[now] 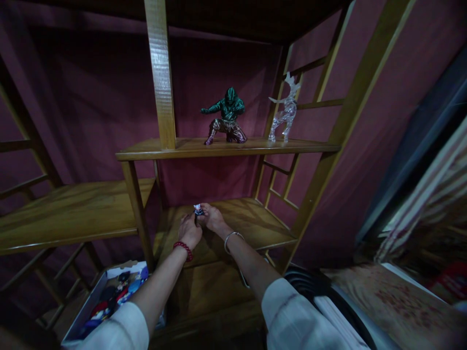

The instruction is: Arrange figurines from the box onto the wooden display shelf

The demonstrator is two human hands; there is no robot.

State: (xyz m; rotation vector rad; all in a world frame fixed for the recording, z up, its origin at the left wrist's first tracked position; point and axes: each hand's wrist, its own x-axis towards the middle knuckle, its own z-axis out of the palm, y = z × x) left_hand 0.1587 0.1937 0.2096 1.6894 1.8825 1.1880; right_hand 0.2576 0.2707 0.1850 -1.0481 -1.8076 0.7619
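A small figurine (198, 209) with a white head and dark body is held between my two hands, just over the lower wooden shelf (241, 214). My left hand (189, 231), below a red bead bracelet, is closed on its left side. From the right, my right hand (212, 217) grips it with bent fingers; a silver bangle circles that wrist. Whether the figurine's base touches the shelf I cannot tell. On the shelf above, a crouching green and purple metallic figure (228, 116) stands near a clear, antlered deer figurine (285, 109).
At the lower left, a white box (82, 311) holds several colourful figures. Another wooden shelf (65, 209) extends to the left. Upright posts (137, 209) and a lattice side (280, 182) frame the lower compartment. A patterned cloth surface (390, 296) lies at the right.
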